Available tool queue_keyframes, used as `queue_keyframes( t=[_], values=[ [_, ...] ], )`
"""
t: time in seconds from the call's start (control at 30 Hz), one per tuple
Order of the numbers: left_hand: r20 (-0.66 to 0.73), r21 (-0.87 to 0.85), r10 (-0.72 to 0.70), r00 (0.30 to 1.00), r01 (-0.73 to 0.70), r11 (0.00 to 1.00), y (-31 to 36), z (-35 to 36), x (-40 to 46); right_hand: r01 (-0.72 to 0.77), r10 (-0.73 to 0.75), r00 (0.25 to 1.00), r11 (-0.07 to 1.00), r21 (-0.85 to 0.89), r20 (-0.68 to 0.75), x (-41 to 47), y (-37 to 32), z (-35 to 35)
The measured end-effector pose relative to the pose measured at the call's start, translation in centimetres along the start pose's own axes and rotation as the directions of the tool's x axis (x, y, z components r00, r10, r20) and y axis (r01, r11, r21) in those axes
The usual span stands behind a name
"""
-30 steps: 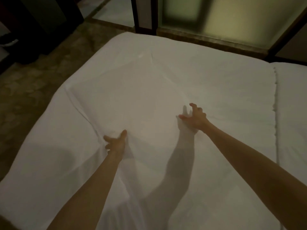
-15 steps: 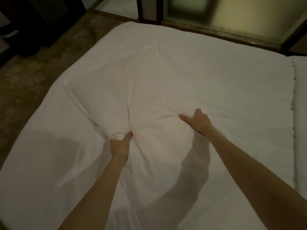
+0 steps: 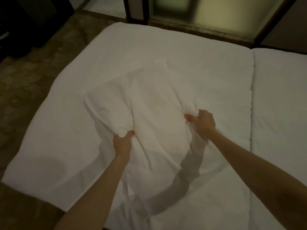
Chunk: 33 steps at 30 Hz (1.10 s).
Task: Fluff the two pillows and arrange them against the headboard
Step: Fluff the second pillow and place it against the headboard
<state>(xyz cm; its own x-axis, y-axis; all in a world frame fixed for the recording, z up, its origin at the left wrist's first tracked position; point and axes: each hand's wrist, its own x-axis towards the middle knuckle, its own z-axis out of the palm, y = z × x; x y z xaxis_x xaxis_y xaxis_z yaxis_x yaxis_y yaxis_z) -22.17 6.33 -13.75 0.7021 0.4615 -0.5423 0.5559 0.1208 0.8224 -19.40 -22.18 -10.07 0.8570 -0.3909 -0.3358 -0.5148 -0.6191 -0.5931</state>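
A white pillow (image 3: 149, 110) lies in the middle of the white bed (image 3: 207, 67), puffed up and creased between my hands. My left hand (image 3: 122, 143) is closed on a bunch of its fabric at the near left edge. My right hand (image 3: 201, 122) grips a bunch at the pillow's right side. Both arms reach in from the bottom of the frame. Only one pillow shows; I cannot pick out a second one or a headboard.
A second white mattress (image 3: 279, 113) adjoins on the right, with a seam between. Brown patterned floor (image 3: 25, 83) lies to the left. Dark furniture (image 3: 25, 22) stands at the far left. A frosted glass panel (image 3: 224, 14) with a dark frame runs behind the bed.
My hands went from spread open over the pillow to clenched on its fabric. The pillow has bunched up and pulled toward me, and my right hand shifted to the right.
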Motion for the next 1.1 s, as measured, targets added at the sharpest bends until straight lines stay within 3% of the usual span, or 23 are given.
queue_keyframes(
  t=[0.23,0.47,0.8,1.1],
  values=[
    [0.118,-0.107,0.204,0.972,-0.192,0.975,6.5,-0.3,-7.8,0.145,-0.121,0.97,0.985,0.098,-0.213,-6.6,-1.8,-9.5],
    [0.289,-0.167,0.372,0.882,-0.337,0.927,13.2,2.6,-14.7,0.221,-0.128,0.902,0.957,0.186,-0.412,-12.8,-2.0,-20.0],
    [0.489,-0.268,0.55,0.677,-0.483,0.833,20.7,8.9,-23.5,0.359,-0.089,0.652,0.911,0.204,-0.753,-20.1,-0.3,-31.7],
    [0.589,-0.313,0.565,0.578,-0.481,0.819,18.0,15.1,-32.7,0.362,-0.047,0.495,0.919,0.157,-0.867,-25.9,7.6,-38.9]
  ],
)
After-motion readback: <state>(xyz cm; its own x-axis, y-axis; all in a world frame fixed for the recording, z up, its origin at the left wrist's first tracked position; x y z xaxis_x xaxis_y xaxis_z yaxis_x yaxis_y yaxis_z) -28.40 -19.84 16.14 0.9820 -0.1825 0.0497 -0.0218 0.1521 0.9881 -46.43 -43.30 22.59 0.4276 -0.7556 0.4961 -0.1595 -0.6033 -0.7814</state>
